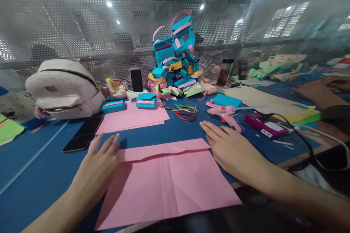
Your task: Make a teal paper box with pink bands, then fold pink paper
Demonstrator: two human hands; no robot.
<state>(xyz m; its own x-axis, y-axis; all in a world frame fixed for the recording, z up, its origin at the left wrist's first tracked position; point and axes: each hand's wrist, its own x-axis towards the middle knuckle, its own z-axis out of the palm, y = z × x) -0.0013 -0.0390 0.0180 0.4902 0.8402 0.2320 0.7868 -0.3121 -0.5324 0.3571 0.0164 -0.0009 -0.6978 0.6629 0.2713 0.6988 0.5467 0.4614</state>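
A pink paper sheet [188,185] lies in front of me, with creases down its middle. Its far edge is folded over into a narrow strip [166,150] that stands slightly raised and casts a shadow. My left hand [101,160] touches the strip's left end, fingers apart and pointing away from me; its thumb is hidden. At the right end, my right hand [232,149] rests against the paper's corner with its fingers stretched out flat toward the scissors [186,115]. That hand's thumb cannot be seen either. Just beyond it lies a pink glue gun [225,113].
Pink sheets [133,116], a dark phone [82,134] and small blue paper boxes [146,101] lie ahead. A white backpack [65,91] stands left. Behind rises a pile of paper bags [176,62]. At right are a purple power bank [265,125] with cables and another person's hand [314,93].
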